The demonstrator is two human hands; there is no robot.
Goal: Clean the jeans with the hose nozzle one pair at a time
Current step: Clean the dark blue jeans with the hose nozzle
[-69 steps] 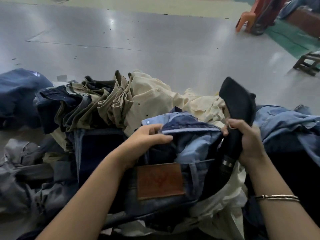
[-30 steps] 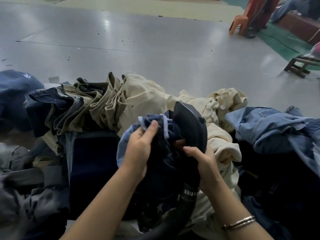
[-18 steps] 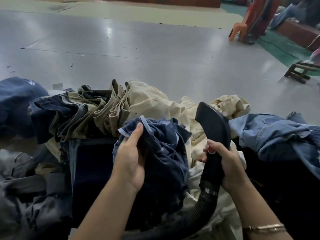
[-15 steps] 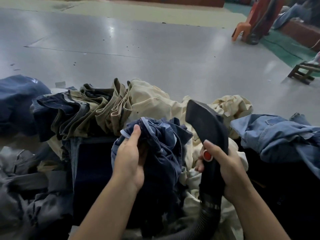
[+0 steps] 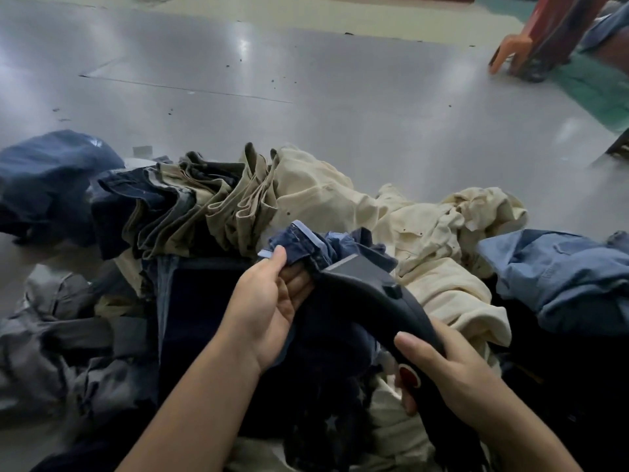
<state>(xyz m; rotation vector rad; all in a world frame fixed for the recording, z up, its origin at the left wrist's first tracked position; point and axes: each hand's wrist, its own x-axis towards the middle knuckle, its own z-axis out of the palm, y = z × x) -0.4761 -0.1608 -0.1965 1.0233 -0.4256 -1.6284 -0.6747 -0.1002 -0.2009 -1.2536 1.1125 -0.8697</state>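
The right hand (image 5: 452, 379) grips the black hose nozzle (image 5: 381, 301) by its handle. The left hand (image 5: 269, 301) pinches the dark blue jeans (image 5: 306, 243) against the nozzle's mouth. Beyond them lie cream trousers (image 5: 340, 195) on the grey floor (image 5: 340, 107).

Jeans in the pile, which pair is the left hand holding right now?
The dark blue jeans, pinched by the left hand at the light-lined waistband, beside the nozzle.

Matt black plastic nozzle (image 5: 381, 301), rough denim jeans (image 5: 306, 243), glossy floor (image 5: 306, 80).
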